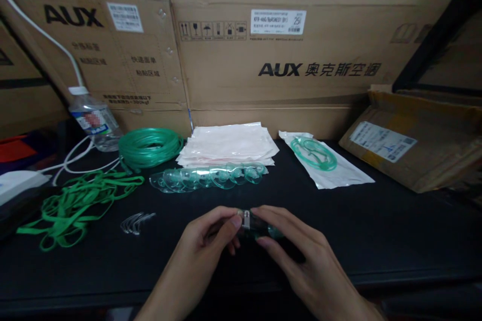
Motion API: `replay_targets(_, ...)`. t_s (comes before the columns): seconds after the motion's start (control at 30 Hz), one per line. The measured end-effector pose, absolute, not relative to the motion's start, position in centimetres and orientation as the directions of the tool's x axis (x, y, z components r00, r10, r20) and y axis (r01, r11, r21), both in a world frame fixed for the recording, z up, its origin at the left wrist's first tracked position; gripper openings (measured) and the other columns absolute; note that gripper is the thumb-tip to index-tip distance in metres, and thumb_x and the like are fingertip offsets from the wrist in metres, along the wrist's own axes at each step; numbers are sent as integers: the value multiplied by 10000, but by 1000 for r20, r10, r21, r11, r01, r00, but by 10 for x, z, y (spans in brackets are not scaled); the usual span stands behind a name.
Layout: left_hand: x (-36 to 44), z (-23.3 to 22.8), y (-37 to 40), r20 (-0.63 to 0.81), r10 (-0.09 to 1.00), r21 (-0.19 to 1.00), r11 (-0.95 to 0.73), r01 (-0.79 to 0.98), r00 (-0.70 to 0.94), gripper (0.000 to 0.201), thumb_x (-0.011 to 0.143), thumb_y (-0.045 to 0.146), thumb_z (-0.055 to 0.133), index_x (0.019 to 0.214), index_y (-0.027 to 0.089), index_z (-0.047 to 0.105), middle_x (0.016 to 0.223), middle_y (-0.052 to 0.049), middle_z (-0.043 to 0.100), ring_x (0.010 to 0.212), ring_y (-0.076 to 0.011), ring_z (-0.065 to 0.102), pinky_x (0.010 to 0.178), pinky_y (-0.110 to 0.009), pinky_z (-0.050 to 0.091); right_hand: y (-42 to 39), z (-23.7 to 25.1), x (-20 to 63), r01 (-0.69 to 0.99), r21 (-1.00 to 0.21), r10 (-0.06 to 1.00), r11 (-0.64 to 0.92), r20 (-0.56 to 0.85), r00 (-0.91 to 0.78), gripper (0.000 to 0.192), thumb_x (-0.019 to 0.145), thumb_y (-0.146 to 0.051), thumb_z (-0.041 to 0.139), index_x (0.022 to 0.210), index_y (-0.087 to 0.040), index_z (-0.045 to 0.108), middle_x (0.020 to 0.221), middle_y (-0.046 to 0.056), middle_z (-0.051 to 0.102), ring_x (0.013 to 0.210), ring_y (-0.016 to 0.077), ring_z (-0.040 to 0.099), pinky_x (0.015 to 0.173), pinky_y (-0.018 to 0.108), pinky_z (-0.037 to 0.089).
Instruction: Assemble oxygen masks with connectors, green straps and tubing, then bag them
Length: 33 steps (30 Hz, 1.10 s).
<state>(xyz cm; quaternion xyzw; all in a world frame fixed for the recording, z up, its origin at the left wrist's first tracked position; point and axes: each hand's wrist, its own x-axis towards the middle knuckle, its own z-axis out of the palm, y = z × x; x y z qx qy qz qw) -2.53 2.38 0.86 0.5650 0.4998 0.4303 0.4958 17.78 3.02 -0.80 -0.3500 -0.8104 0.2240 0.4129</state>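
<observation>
Both hands meeting low at the centre of the black tabletop [376, 220], above its near edge. Left hand [205, 241] and right hand [297, 256] closed from either side on a small clear green-tinted plastic mask [259, 228], with a short silvery metal strip [246, 219] across its top. Left thumb pressed on the strip, right fingertips laid over the mask's far end. Most of the mask hidden beneath the fingers; exact shape hard to make out. Both forearms cut off by the lower frame edge.

Behind the hands, a nested row of clear green-tinted plastic masks [207, 178] lying flat. Just beyond, touching that row, a stack of clear flat plastic bags [229, 145]. To the right, a single sealed bag holding a green mask [324, 160]. To the left of the stack, a coil of green plastic tubing [150, 146], and nearer, a loose heap of green elastic straps [79, 200]. Between heap and hands, a few thin bent silvery strips [136, 221], small and faint against the dark surface.

Far left, a clear plastic water bottle [94, 120] leaning, label blurred, with white cables [75, 158] beside it. Large brown cardboard cartons [293, 60] printed AUX along the back. At right, a flattened brown cardboard parcel [414, 140] with a white label, partly cut off. Left-edge objects dim and unclear.
</observation>
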Motion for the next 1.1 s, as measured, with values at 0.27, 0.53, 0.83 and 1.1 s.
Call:
replay_targets(0.27,-19,13,16,-24,992,988,4,156,126,320,896,467,611,950,169,712,619,16,585,549,-122,543,501,-207,439,31,10,172,359,-795,857,489,359,-371,331,919,-222,658,1248,-248,681,1098,37,743,1017,191,711,924,305,573)
replay_targets(0.53,-18,11,13,-75,986,984,49,170,152,298,885,472,629,963,189,683,658,21,602,424,-72,505,367,-146,364,30,18,173,292,-861,870,417,284,-403,192,922,-178,627,1054,-250,747,907,-8,716,868,159,683,786,246,529)
replay_targets(0.83,-17,3,14,58,998,964,-65,259,36,222,928,406,577,971,210,673,732,19,652,368,-33,456,318,-120,313,30,9,156,294,-871,902,394,304,-307,167,935,-204,596,950,-205,762,776,-2,677,762,161,651,712,248,505)
replay_targets(1.1,-17,-3,16,62,998,971,-64,231,14,188,896,390,616,958,218,661,718,35,636,364,-44,486,298,-117,331,31,2,155,252,-879,895,404,322,-309,239,974,-241,567,1137,-226,741,1075,39,756,930,157,691,879,239,534)
